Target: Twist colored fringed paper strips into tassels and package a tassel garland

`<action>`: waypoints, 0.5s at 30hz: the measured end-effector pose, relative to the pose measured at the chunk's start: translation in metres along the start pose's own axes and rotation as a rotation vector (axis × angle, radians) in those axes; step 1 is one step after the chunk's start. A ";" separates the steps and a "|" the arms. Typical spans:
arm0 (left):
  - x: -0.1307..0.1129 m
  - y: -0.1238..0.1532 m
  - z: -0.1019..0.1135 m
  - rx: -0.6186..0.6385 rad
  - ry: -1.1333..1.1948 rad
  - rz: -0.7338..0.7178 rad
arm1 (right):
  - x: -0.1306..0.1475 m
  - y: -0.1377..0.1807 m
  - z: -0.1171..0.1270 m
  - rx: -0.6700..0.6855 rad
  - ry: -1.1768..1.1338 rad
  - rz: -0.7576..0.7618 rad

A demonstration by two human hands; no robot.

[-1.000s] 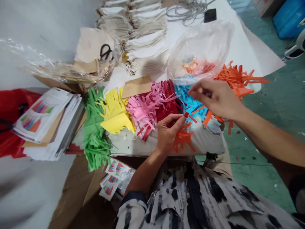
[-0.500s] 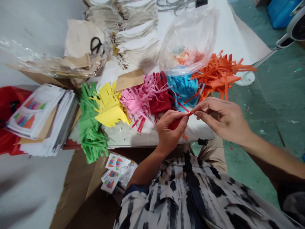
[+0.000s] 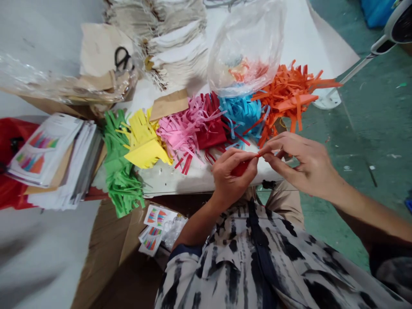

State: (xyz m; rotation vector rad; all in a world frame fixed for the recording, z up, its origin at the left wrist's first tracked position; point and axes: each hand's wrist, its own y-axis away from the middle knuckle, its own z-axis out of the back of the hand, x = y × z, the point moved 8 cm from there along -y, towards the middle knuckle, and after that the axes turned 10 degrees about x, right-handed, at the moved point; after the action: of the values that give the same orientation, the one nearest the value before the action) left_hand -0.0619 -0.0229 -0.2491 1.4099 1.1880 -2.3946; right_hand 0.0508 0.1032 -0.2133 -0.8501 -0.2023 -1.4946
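Red paper (image 3: 240, 168) within pinched left hand (image 3: 228, 180), its tip in pinched right hand (image 3: 307, 165)

Head-worn view, forward and down

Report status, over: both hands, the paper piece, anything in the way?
Left hand holding red paper; right hand pinching at its end, fingertips meeting. Orange fringe just beyond right hand. Nothing visibly blocking.
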 end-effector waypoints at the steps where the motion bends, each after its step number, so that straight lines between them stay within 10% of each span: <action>1: -0.001 0.000 -0.001 0.003 -0.002 0.000 | 0.000 0.002 -0.001 0.004 -0.004 -0.001; 15: 0.002 0.005 -0.021 0.124 0.104 0.144 | -0.014 0.027 0.007 -0.065 -0.167 -0.160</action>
State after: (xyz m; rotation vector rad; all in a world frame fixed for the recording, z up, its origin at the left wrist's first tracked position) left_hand -0.0461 -0.0113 -0.2590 1.6162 0.9359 -2.3573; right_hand 0.0767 0.1148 -0.2271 -1.0318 -0.3534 -1.5863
